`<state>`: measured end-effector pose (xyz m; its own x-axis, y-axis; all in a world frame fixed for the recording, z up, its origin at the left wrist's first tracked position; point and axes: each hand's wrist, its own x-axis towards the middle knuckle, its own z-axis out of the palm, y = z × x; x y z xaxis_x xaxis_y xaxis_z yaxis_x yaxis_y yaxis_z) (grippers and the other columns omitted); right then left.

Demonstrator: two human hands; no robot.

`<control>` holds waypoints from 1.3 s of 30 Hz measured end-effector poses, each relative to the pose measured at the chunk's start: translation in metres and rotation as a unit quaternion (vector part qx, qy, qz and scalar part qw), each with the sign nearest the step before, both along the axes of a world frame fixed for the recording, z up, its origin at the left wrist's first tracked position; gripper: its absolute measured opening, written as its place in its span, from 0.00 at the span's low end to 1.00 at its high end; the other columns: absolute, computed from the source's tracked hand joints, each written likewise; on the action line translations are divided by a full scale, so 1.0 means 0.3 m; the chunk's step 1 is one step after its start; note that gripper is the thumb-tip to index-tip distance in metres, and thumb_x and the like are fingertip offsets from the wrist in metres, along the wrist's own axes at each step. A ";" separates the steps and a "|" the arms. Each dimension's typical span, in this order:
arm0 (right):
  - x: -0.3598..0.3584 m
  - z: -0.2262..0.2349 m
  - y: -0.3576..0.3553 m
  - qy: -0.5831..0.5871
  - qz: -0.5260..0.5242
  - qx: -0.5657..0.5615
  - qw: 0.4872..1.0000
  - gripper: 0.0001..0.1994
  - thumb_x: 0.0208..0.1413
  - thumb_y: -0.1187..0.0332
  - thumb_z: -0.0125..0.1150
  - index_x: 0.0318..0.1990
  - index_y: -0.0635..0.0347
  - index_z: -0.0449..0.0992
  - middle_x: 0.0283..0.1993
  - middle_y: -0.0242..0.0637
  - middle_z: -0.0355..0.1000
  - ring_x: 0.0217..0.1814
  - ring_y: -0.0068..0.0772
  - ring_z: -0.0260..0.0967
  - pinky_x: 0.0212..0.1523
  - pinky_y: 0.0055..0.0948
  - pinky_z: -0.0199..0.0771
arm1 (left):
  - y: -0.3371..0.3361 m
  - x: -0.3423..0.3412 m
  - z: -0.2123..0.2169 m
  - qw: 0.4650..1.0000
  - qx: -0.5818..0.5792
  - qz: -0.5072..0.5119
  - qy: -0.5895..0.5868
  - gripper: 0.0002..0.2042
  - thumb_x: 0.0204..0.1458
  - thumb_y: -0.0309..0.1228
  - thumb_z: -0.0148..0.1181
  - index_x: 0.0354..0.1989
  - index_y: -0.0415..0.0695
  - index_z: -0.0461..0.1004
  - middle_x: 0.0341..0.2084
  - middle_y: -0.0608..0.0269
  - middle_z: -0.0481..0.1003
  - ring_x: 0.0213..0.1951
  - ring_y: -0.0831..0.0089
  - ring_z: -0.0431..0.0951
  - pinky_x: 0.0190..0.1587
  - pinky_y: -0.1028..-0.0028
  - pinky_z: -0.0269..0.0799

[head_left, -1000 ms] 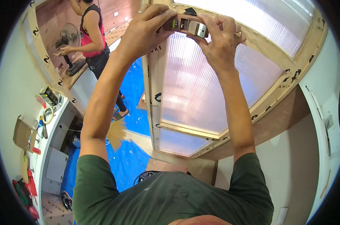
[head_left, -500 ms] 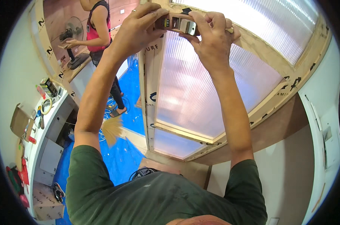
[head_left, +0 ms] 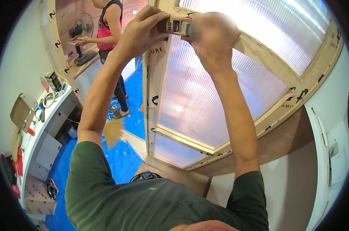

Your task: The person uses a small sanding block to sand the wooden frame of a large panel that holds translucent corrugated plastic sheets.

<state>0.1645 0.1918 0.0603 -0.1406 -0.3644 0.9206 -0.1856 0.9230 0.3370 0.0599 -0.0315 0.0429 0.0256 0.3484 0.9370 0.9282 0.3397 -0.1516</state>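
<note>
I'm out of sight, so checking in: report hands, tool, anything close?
Left hand grips wooden hand plane. Right hand at its other end, blurred. Wooden frame behind; co-worker off left.

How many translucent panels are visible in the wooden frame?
3: the top panel at upper right, the middle panel lower left of it, the bottom panel lowest. More may be hidden.

Right hand (head_left: 214,42) partly blurred, co-worker (head_left: 107,44) cropped at top
</note>
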 end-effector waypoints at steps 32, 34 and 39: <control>0.009 0.163 -0.063 -0.160 -0.002 0.172 0.972 0.17 0.60 0.66 0.65 0.57 0.49 0.77 0.53 0.38 0.70 0.56 0.39 0.74 0.62 0.52 0.57 | 0.126 0.129 -0.213 0.959 0.250 0.054 -0.125 0.26 0.45 0.25 0.80 0.56 0.37 0.80 0.40 0.59 0.72 0.38 0.68 0.79 0.43 0.73 0.78; -0.004 0.163 -0.063 -0.169 0.004 0.175 0.970 0.17 0.61 0.66 0.64 0.58 0.50 0.77 0.54 0.38 0.70 0.57 0.38 0.74 0.62 0.52 0.57 | 0.128 0.128 -0.225 0.955 0.259 0.057 -0.135 0.26 0.45 0.25 0.80 0.55 0.37 0.80 0.40 0.58 0.73 0.38 0.68 0.79 0.43 0.73 0.78; -0.013 0.153 -0.070 -0.170 -0.001 0.190 0.967 0.18 0.63 0.66 0.62 0.60 0.49 0.76 0.53 0.37 0.70 0.60 0.35 0.72 0.62 0.52 0.56 | 0.159 0.131 -0.266 0.941 0.282 0.048 -0.181 0.26 0.45 0.25 0.80 0.54 0.36 0.80 0.39 0.59 0.73 0.38 0.71 0.79 0.42 0.74 0.78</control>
